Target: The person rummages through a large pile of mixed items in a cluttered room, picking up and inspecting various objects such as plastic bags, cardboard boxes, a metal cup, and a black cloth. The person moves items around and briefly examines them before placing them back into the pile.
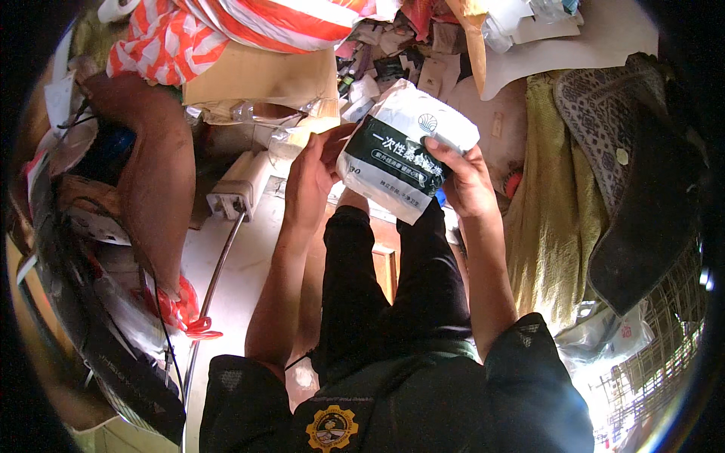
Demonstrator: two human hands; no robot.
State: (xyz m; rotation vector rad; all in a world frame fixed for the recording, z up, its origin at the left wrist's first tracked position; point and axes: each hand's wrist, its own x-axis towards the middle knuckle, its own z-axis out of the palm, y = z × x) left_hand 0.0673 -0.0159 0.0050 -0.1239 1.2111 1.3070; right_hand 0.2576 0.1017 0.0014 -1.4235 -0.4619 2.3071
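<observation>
Above a person's black-trousered legs (427, 272), a white and dark-green package (396, 155) is held up between two bare hands, its printed face toward the wearer's head. It is nearly square; the slightly longer axis runs obliquely, the top of the print pointing away and to the right, the base back and to the left. The right hand (470, 181) has a closed grip on the package's right edge, thumb across the front. The left hand (310, 174) meets the left edge, its fingers partly hidden; how firm its grip is cannot be told. Beyond, the package masks part of a heap of small articles (381, 49). Around it: cardboard (260, 75) under a red-and-white striped bag (170, 41), ahead and to the left; yellowish cloth (547, 211), right; a metal rod (220, 272), left.
</observation>
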